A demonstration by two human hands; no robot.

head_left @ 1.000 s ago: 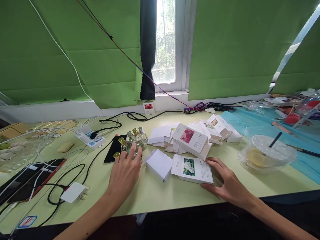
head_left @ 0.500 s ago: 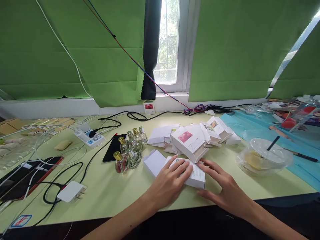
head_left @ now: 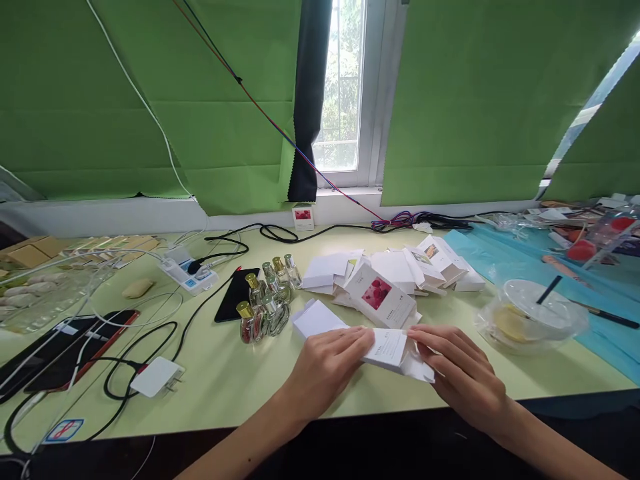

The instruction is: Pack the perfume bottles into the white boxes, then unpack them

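Note:
A small white box (head_left: 387, 348) with printed text lies between my hands near the table's front edge, its right end flap open. My left hand (head_left: 333, 357) is closed around the box's left part. The fingers of my right hand (head_left: 457, 363) are bent at the open right end, holding the flap. Beside my left hand lies a plain white box (head_left: 317, 319). Just behind my hands, a white box with a red picture (head_left: 383, 295) leans on a pile of white cartons (head_left: 333, 269). Several glass bottles (head_left: 265, 303) with gold and green caps stand to the left.
A black phone (head_left: 236, 297) lies by the bottles. Farther left are a power strip (head_left: 187, 273), a white charger (head_left: 157, 377) and cables. A plastic cup in a bag (head_left: 525, 313) stands at right, near a blue sheet (head_left: 607, 333).
The printed box's right end flap has opened. My right hand has moved from beside the box onto this flap, and my left hand now wraps the box's left part. The camera view has shifted slightly.

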